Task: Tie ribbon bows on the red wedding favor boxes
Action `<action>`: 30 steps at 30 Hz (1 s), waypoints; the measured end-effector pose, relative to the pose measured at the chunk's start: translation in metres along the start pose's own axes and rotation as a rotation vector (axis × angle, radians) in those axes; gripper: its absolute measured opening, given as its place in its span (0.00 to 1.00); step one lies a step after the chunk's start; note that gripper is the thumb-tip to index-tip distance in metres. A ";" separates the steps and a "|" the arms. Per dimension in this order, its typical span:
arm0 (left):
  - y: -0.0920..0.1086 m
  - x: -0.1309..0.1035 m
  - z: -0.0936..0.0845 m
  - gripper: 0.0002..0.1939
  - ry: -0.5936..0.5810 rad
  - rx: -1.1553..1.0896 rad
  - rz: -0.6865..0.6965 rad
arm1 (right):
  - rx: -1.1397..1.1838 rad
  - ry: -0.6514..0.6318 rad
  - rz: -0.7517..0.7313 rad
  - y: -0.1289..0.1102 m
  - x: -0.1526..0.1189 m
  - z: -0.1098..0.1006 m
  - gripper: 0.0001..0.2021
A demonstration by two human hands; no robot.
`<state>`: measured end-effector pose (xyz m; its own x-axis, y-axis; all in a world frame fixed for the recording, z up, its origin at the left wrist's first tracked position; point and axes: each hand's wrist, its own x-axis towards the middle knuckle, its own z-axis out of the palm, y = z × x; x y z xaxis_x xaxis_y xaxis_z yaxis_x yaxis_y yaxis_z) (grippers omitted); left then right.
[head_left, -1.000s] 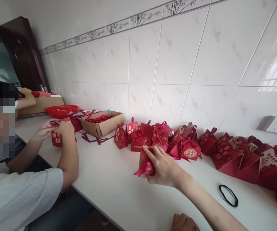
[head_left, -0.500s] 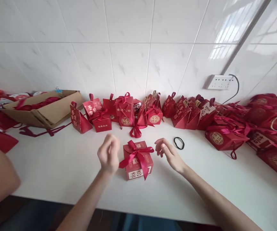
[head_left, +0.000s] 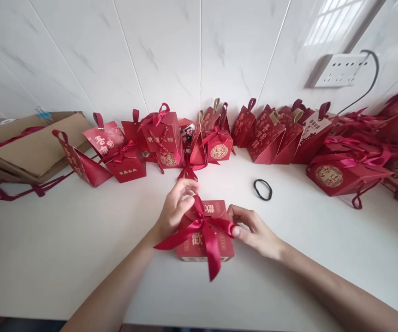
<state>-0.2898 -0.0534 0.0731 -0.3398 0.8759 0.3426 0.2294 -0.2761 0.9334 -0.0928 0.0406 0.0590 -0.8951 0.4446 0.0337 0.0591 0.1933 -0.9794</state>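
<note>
A red gift box [head_left: 189, 252] with gold lettering sits on the white table in front of me, tied on top with a shiny dark-red ribbon bow [head_left: 213, 244]. One tail hangs over the front and another sticks out to the left. At the box's upper left corner is my left hand [head_left: 176, 207], its thumb apart from its fingers, close to the bow's upper loop. My right hand [head_left: 256, 233] is at the right side, thumb and forefinger pinching the bow's right loop. Its other fingers curl behind the box's edge.
Behind, a row of red boxes [head_left: 127, 169] with ribbon handles lines the tiled wall. A black elastic loop [head_left: 263, 190] lies right of centre. More boxes [head_left: 347, 173] are piled at right, below a white power strip [head_left: 342, 70]. An open cardboard box [head_left: 43, 152] with ribbons stands at left.
My left hand has gone from a blurred closed shape left of the box to open fingers at its corner. My right hand has closed on the bow's loop. The view has shifted closer.
</note>
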 end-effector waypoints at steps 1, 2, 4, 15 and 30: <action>0.004 -0.002 0.000 0.14 -0.061 0.035 0.007 | -0.004 -0.024 0.007 -0.001 0.000 0.001 0.28; 0.007 -0.003 0.000 0.13 -0.110 0.074 0.012 | -0.007 -0.032 0.009 -0.003 0.000 0.001 0.27; 0.014 -0.004 0.000 0.09 -0.178 0.150 0.019 | -0.005 0.013 0.000 -0.007 0.000 0.000 0.25; 0.036 -0.003 -0.012 0.11 -0.196 0.421 0.226 | -0.871 0.321 -1.042 -0.018 -0.020 0.012 0.16; 0.040 -0.006 -0.013 0.13 -0.380 0.417 0.144 | -0.859 0.328 -1.113 -0.018 -0.029 0.016 0.17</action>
<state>-0.2908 -0.0753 0.1097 0.0549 0.9428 0.3288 0.6152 -0.2913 0.7326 -0.0745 0.0105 0.0730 -0.5195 -0.1302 0.8445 -0.2402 0.9707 0.0019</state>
